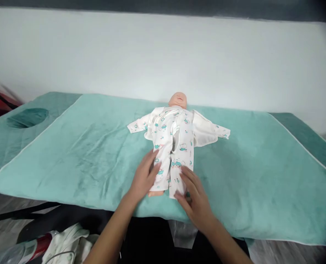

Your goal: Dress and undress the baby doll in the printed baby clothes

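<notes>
A baby doll (178, 99) lies on its back on a green padded bed, its head toward the wall. White printed baby clothes (164, 126) cover its body, with the top's sleeves spread out to both sides and the top's front panels folded open. My left hand (146, 174) rests against the trouser leg on the left, fingers apart. On the other trouser leg (180, 170) lies my right hand (194, 196), its fingers spread over the lower part. One doll foot (156, 193) shows below the left trouser leg; the other is hidden.
The green bed cover (102, 146) stretches to both sides, with a round hole (28, 117) at the left end. A white wall (163, 55) stands behind. Below the front edge, at lower left, are a plastic bottle (22, 251) and crumpled white cloth (66, 244).
</notes>
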